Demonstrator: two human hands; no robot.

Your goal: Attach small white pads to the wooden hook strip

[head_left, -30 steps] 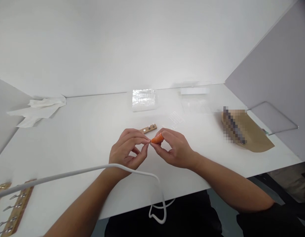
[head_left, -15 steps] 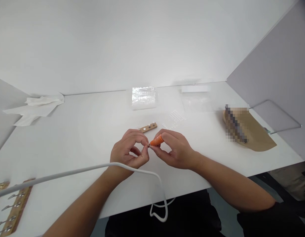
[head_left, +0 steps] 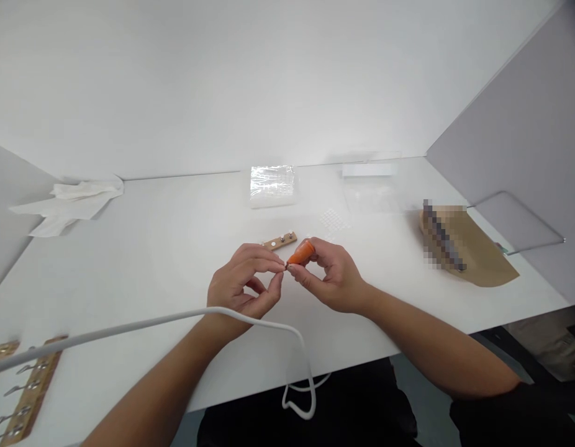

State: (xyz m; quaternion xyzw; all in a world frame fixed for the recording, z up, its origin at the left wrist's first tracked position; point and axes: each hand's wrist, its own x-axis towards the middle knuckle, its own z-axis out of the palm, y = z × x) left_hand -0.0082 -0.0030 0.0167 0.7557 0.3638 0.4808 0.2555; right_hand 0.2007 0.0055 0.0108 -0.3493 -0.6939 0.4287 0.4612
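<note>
My right hand (head_left: 334,273) grips a small orange tapered bottle (head_left: 301,252), its narrow tip pointing left and down. My left hand (head_left: 245,279) pinches a tiny dark piece (head_left: 286,266) between thumb and fingertips, right at the bottle's tip; its kind is too small to make out. Just behind the hands lies a short wooden strip (head_left: 280,241) with white round spots and small metal fittings; its left end is partly hidden by my left hand. A patch of small white dots (head_left: 333,219) sits on the table past my right hand.
A clear-wrapped pack (head_left: 272,186) stands at the back, a clear plastic sleeve (head_left: 369,189) to its right. Brown paper (head_left: 492,257) lies at right, crumpled white paper (head_left: 77,202) at left. Wooden hook racks (head_left: 33,391) lie near left. A white cable (head_left: 152,321) crosses in front.
The orange bottle has tilted more upright, and my right fingers have shifted around it. Its tip and the pinched piece have moved slightly right and up. My left hand stays nearly in place.
</note>
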